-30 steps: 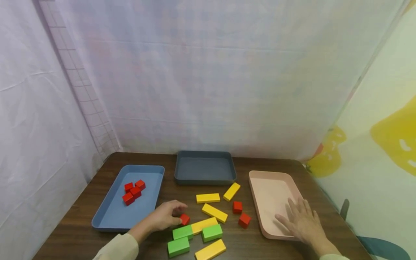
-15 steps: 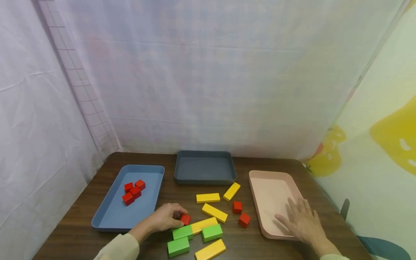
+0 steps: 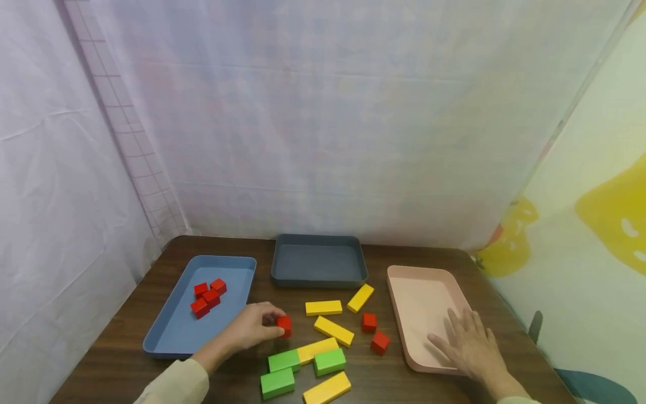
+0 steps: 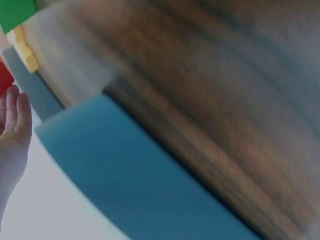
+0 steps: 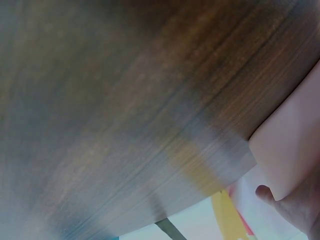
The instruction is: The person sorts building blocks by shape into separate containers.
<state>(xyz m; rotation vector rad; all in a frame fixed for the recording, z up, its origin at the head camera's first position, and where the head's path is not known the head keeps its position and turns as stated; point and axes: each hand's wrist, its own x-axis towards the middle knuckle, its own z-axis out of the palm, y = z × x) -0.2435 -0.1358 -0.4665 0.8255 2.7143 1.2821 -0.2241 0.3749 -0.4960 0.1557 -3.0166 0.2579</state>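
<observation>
Four red cubes (image 3: 211, 298) are bunched up in the blue tray (image 3: 174, 335), which runs along the left edge of the dark wood table (image 3: 381, 381). A fifth red cube (image 3: 285, 326) is in the left hand (image 3: 254, 325), pinched between thumb and fingertips, just past the blue tray's right side and a bit left of the table's middle. Can't tell if its underside is clear of the wood. The left wrist cam only catches a sliver of it, right at the fingertips.

The right hand (image 3: 471, 348) is loose, fingers spread, back of the hand up, over the near right corner of the pink tray (image 3: 424, 308) by the table's right edge. Honestly can't tell if it's touching the tray or just above it.

As for the rest: three green blocks (image 3: 277, 384) are toward the table's near edge, with two yellow blocks (image 3: 328, 388) close by. Three more yellow blocks (image 3: 333, 331) lie farther out, toward the dark grey tray (image 3: 319, 264) at the middle of the far edge. Two other red cubes (image 3: 380, 343) sit just left of the pink tray. Pale cloth (image 3: 323, 140) hangs behind the far edge.
</observation>
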